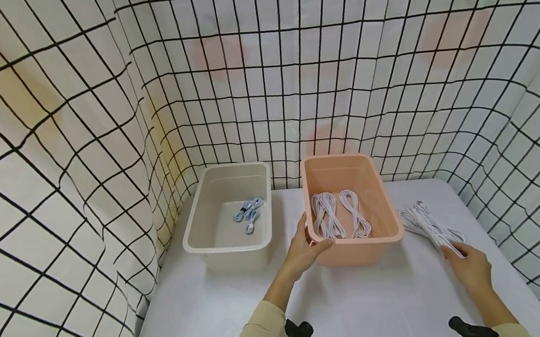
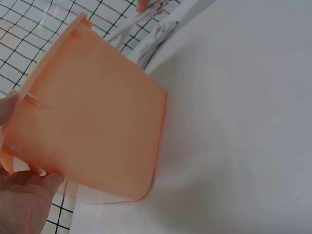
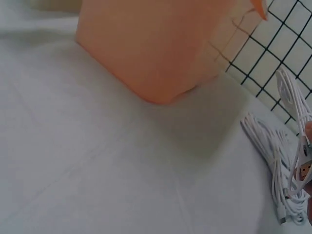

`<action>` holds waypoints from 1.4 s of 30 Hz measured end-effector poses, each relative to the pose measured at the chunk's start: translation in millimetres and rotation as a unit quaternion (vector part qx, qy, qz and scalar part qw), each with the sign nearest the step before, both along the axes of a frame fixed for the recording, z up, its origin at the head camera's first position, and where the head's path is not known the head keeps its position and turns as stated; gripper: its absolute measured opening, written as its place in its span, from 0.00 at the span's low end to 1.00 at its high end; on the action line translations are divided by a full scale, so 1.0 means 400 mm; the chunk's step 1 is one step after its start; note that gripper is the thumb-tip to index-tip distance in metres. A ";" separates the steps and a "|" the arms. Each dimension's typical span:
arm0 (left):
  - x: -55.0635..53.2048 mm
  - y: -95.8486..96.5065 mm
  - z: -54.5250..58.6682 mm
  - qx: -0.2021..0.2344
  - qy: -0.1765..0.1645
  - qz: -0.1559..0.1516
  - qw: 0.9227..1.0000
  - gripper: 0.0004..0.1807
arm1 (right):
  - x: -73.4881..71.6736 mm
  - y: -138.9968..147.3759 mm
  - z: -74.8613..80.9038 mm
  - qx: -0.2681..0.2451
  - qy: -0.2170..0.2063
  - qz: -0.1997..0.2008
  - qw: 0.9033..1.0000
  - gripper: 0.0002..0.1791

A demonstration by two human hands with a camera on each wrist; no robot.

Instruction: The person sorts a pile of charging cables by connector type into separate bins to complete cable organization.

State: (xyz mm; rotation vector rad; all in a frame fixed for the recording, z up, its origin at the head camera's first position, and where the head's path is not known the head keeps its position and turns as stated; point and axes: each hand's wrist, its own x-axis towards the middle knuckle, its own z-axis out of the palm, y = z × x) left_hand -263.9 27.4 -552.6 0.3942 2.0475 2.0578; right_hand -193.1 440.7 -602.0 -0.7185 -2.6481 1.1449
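My left hand (image 1: 303, 254) grips the near left corner of an orange plastic bin (image 1: 350, 256), thumb over the rim and fingers under its edge. Inside the bin lie coiled white cables (image 1: 326, 217) on the left and a looped one (image 1: 355, 215) on the right. To the right of the bin, my right hand (image 1: 469, 266) pinches a coiled white cable (image 3: 291, 95) at the near end of a pile of white cables (image 3: 270, 146). The right wrist view shows this held coil raised over the pile, with only the fingertips in frame at the right edge.
A cream bin (image 1: 235, 259) stands to the left, holding several light blue cable pieces (image 1: 249, 212). Black netting (image 1: 254, 110) over white sheeting encloses the back and sides. The white table (image 1: 354, 313) extends toward me.
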 end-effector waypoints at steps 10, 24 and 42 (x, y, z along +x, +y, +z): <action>-0.003 0.002 0.001 0.006 -0.001 0.005 1.000 0.57 | -0.020 -0.023 0.091 -0.009 0.026 -0.019 0.999 0.34; 0.001 0.002 0.001 0.001 -0.012 0.006 1.000 0.58 | -0.042 -0.042 0.184 -0.001 0.055 0.000 0.998 0.33; 0.000 0.005 -0.003 0.004 -0.008 0.004 1.000 0.58 | -0.118 -0.159 0.286 0.007 0.102 0.018 0.995 0.29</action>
